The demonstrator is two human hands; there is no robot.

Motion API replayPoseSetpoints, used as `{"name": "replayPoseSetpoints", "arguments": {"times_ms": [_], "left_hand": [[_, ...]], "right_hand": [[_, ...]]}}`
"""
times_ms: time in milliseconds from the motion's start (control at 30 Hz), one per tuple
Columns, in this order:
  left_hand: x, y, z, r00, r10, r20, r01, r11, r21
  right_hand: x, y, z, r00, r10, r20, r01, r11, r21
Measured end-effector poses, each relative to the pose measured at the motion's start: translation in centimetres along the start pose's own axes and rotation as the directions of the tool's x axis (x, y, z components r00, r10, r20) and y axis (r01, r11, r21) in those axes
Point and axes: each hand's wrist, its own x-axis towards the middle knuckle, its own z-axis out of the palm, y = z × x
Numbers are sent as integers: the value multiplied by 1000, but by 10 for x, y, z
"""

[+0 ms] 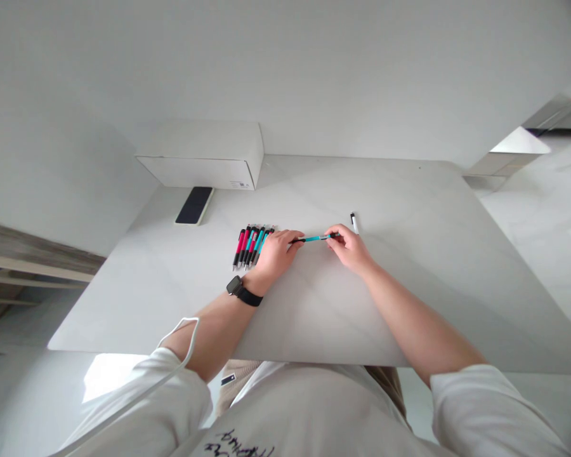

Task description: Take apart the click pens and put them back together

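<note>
Working from the head view. My left hand (pixel 280 251) and right hand (pixel 349 249) are both grasping a turquoise click pen (pixel 315 238), each pinching one black end, fingertips meeting the thumb. The pen is spanning the gap between them, lying nearly level above or on the white table (pixel 409 304); I can't tell whether it is touching.

On handling: I'm judging that a light, even pinch is serving best, both hands staying in line with the barrel so nothing slim is bending or twisting. The left hand is sitting right against the row of red and turquoise pens (pixel 248 247), partly covering its right side, so I'm favouring a raised wrist there to avoid nudging them. Behind the right hand, a white pen with a black end (pixel 354 222) is lying partly hidden, needing the same care.
</note>
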Motion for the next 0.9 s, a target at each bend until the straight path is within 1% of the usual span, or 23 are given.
{"name": "replayPoseSetpoints", "arguments": {"times_ms": [67,233,300,400,433,467,567,600,700,767,900], "left_hand": [[0,-1,1,1000,22,15,-23,999,27],[-1,3,-1,1000,29,-7,-29,999,35],[-2,4,-2,1000,28,-8,-28,999,36],[-1,5,-3,1000,28,-1,-27,999,37],[-1,5,-3,1000,27,-1,-26,999,37],[-1,5,-3,1000,24,-4,-24,999,37],[-1,5,-2,1000,19,-8,-19,999,33],[-1,5,-2,1000,18,-6,-18,999,32],[0,4,-3,1000,16,-4,-16,999,31],[0,4,-2,1000,18,-9,-17,999,29],[0,4,-1,1000,16,-19,-15,1000,22]], "right_hand": [[0,0,0,1000,6,-4,-6,1000,-8],[1,0,0,989,146,16,-146,989,11],[1,1,0,991,132,18,-132,991,9],[2,2,1,999,43,-27,-43,999,25],[1,2,1,999,33,-42,-31,999,33],[1,2,1,998,41,-45,-39,999,38],[1,2,0,993,115,-12,-114,993,24],[1,2,0,993,119,-1,-119,993,9],[2,3,0,999,45,-30,-46,999,-17],[3,5,0,999,18,-51,-18,1000,1],[5,10,1,994,99,-37,-96,992,81]]}}
